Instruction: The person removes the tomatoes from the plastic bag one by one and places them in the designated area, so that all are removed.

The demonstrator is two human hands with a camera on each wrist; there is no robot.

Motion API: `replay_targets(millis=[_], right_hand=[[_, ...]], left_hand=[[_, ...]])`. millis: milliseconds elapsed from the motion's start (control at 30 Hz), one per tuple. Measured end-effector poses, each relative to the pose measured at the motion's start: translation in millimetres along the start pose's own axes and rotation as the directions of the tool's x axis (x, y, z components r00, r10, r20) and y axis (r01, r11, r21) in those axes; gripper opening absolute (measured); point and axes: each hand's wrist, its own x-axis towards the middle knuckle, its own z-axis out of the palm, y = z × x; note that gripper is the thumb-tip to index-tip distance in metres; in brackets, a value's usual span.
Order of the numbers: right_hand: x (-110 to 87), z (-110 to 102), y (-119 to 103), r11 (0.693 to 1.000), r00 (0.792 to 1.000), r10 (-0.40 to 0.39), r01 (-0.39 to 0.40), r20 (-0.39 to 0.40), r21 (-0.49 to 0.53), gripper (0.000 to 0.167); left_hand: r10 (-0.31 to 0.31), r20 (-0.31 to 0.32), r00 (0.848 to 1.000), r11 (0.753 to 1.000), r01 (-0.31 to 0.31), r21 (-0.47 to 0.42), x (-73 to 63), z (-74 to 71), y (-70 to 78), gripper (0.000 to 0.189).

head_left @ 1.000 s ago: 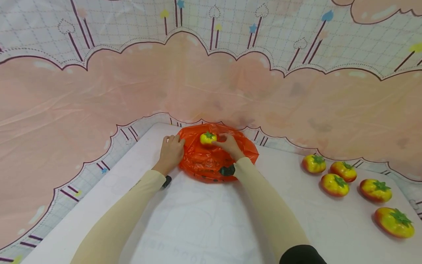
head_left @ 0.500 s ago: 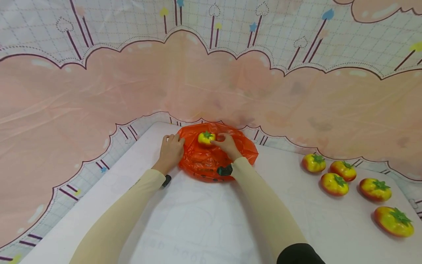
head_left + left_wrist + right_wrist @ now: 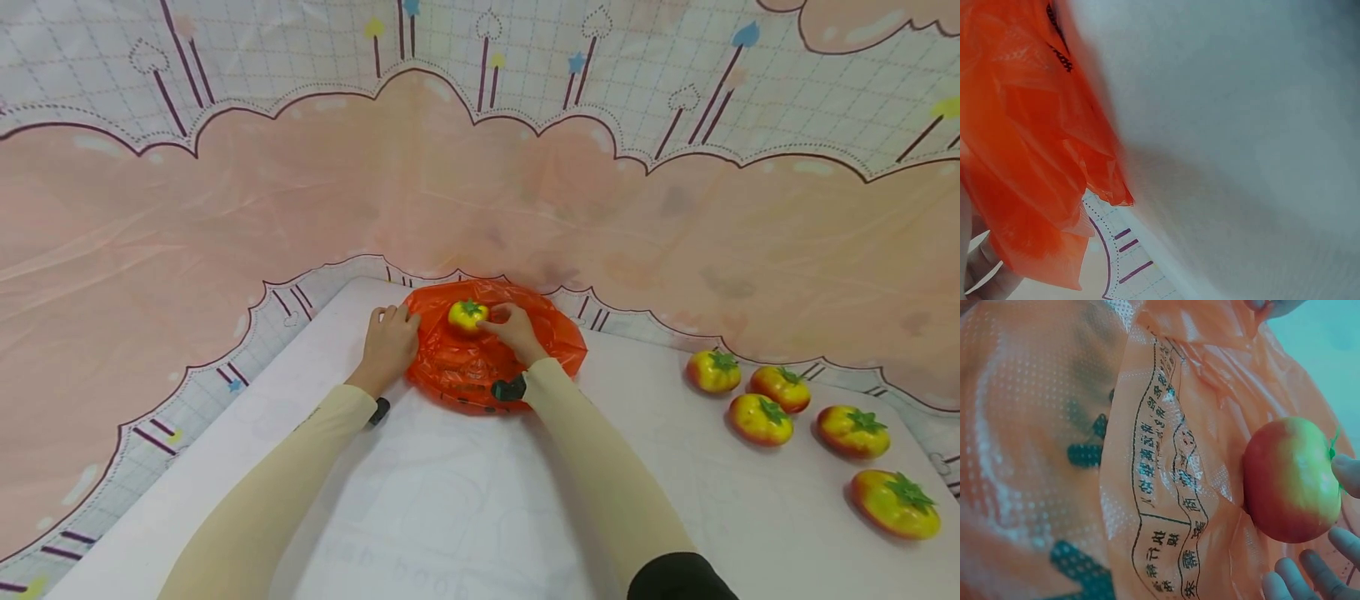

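Observation:
An orange-red plastic bag [image 3: 480, 375] with dark printing lies spread at the table's far side. My left hand [image 3: 392, 342] grips its left edge; the left wrist view shows a fold of the bag [image 3: 1041, 244] beside curled fingers [image 3: 991, 269]. Above the bag's middle is a red-and-yellow tomato [image 3: 467, 317] with a green calyx. My right hand [image 3: 517, 332] pinches the tomato's right side with thumb and forefinger. In the right wrist view, the thumb and a finger meet the tomato [image 3: 1291, 481], while other fingers [image 3: 1291, 581] are spread below it. Whether the tomato touches the bag is hard to tell.
On the right of the white table [image 3: 420, 500] lie several more tomatoes, one [image 3: 894, 505] nearest the front and another [image 3: 713, 372] nearest the bag. A patterned pink-and-white cloth [image 3: 375, 192] hangs behind the table's far edge.
My right hand and the tomato have shifted slightly left together over the bag. The left hand keeps its place at the bag's edge.

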Motion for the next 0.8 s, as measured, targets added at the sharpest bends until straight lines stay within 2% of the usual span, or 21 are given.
replay_targets(millis=[300, 800], right_hand=[[4.3, 8, 1, 0.998, 0.999, -0.047, 0.047, 0.002, -0.038, 0.063], [9.1, 20, -2, 0.998, 0.999, -0.026, 0.024, 0.029, 0.065, 0.069]], left_hand=[[0.005, -0.002, 1.000, 1.000, -0.005, 0.014, -0.2, 1.0, -1.0, 0.025], [0.003, -0.008, 1.000, 1.000, -0.003, 0.025, 0.0, 2.9, -2.3, 0.026]])
